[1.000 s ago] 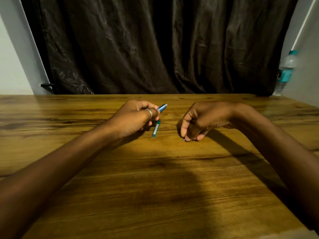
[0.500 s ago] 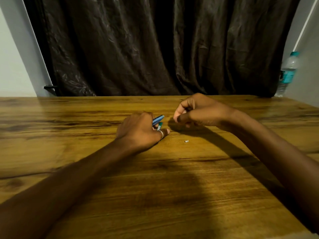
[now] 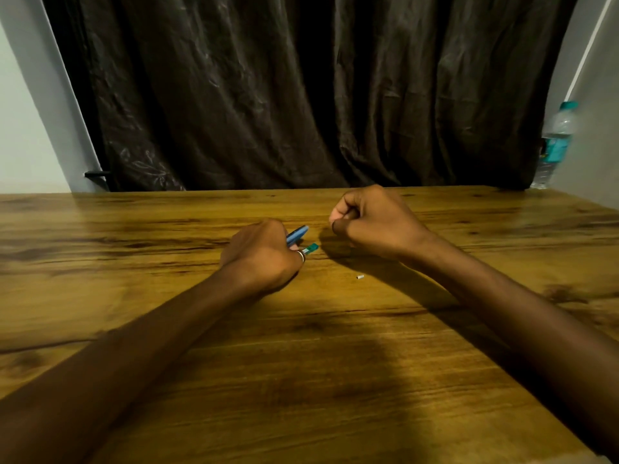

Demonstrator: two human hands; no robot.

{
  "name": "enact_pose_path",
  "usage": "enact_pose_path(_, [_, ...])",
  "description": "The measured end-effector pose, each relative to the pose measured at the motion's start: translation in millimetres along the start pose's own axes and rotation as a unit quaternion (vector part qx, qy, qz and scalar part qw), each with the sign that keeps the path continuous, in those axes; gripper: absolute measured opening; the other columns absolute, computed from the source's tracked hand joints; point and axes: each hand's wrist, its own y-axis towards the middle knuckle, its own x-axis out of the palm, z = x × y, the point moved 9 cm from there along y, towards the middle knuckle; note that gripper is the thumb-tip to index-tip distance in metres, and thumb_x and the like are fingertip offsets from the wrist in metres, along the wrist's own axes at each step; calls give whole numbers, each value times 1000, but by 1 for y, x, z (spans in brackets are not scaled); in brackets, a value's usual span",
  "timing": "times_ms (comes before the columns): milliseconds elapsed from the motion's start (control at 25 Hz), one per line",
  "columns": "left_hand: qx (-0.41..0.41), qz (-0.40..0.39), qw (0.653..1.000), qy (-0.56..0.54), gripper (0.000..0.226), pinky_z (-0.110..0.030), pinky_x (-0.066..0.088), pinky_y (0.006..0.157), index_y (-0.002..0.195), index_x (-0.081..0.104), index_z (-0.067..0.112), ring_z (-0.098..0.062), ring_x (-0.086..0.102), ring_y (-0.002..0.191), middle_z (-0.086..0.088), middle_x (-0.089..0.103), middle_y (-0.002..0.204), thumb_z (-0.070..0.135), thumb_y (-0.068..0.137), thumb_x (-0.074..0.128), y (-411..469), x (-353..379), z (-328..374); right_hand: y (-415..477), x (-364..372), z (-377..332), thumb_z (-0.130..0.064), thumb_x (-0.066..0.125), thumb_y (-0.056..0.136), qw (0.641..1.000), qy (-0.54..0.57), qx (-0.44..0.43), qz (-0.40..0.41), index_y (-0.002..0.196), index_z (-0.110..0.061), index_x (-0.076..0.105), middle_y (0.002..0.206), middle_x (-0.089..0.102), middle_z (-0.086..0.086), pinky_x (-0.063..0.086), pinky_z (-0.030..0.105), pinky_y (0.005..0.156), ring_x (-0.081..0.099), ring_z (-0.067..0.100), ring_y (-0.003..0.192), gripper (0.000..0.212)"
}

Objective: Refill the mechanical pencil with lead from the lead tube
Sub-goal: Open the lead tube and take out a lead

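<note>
My left hand (image 3: pixel 264 256) rests on the wooden table (image 3: pixel 335 380), closed around a blue mechanical pencil (image 3: pixel 297 234) whose end pokes out to the far right. A green lead tube (image 3: pixel 311 248) lies on the table; its near end is hidden under my left fingers, by the ring. I cannot tell whether those fingers grip it. My right hand (image 3: pixel 375 222) hovers to the right of the pencil, curled into a fist with nothing visible in it. A tiny white piece (image 3: pixel 360 277) lies alone on the table, nearer me than the right hand.
A dark curtain (image 3: pixel 301 95) hangs behind the table's far edge. A plastic water bottle (image 3: pixel 554 145) stands at the far right corner, against the wall.
My right hand left the tiny white piece on the table and rose away toward the far side. My left hand came down over the lead tube, still holding the pencil.
</note>
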Motion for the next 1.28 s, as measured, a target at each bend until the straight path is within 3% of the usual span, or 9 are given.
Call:
enact_pose_path(120, [-13, -14, 1000, -21, 24, -36, 55, 65, 91, 67, 22, -20, 64, 78, 0, 67, 83, 45, 84, 71, 4, 1, -4, -1, 0, -3, -15, 71, 79, 1000, -11, -11, 7, 66, -24, 69, 58, 67, -16, 39, 5, 49, 59, -13, 59, 16])
enact_pose_path(280, [-48, -35, 995, -82, 25, -29, 35, 51, 83, 61, 24, -16, 57, 71, 1, 63, 79, 43, 81, 76, 3, 4, -11, -2, 2, -8, -13, 70, 82, 1000, -21, -21, -4, 73, -22, 71, 66, 68, -13, 40, 5, 51, 61, -9, 61, 13])
enact_pose_path(520, [-87, -89, 971, -204, 24, -36, 48, 64, 99, 68, 16, -25, 62, 77, -10, 69, 91, 34, 86, 75, 3, 10, -13, 4, 7, -8, -13, 67, 83, 999, -2, 28, -25, 72, -16, 74, 51, 67, -17, 36, 5, 42, 57, -12, 47, 14])
enact_pose_path(720, [-109, -107, 941, -303, 20, -38, 41, 63, 105, 71, 12, -27, 54, 74, -17, 68, 92, 24, 90, 72, 0, 5, -13, 18, 13, 1, -15, 65, 82, 988, 17, 133, -79, 76, -11, 78, 62, 75, 2, 52, 23, 51, 69, 9, 55, 15])
enact_pose_path(840, [-100, -125, 928, -336, 13, -34, 38, 55, 98, 75, 12, -26, 50, 70, -13, 64, 83, 20, 89, 73, -4, 3, -9, 12, 21, 2, -13, 65, 89, 978, 84, 153, -117, 83, -11, 76, 64, 75, 3, 50, 20, 50, 65, 5, 52, 12])
enact_pose_path(1040, [-59, -128, 924, -356, 6, -30, 42, 54, 88, 78, 15, -18, 56, 64, -3, 67, 70, 17, 89, 72, -5, -3, -3, -2, 20, 1, -3, 61, 94, 950, 241, 154, -126, 94, -2, 72, 69, 72, 7, 50, 14, 48, 65, 3, 51, 11])
enact_pose_path(1160, [-49, -104, 926, -361, 4, -29, 46, 61, 86, 79, 18, -15, 62, 70, 2, 72, 71, 18, 86, 75, -3, -13, -4, -4, 18, 1, -1, 62, 93, 935, 292, 167, -109, 100, 3, 71, 77, 71, 12, 50, 15, 50, 65, 7, 57, 12])
enact_pose_path(1280, [-36, -92, 930, -355, 6, -30, 51, 73, 90, 80, 18, -14, 66, 80, -1, 77, 84, 18, 85, 76, -1, -19, -4, -4, 18, 1, -2, 62, 93, 928, 318, 169, -97, 96, 1, 71, 82, 70, 16, 53, 15, 54, 63, 14, 68, 10])
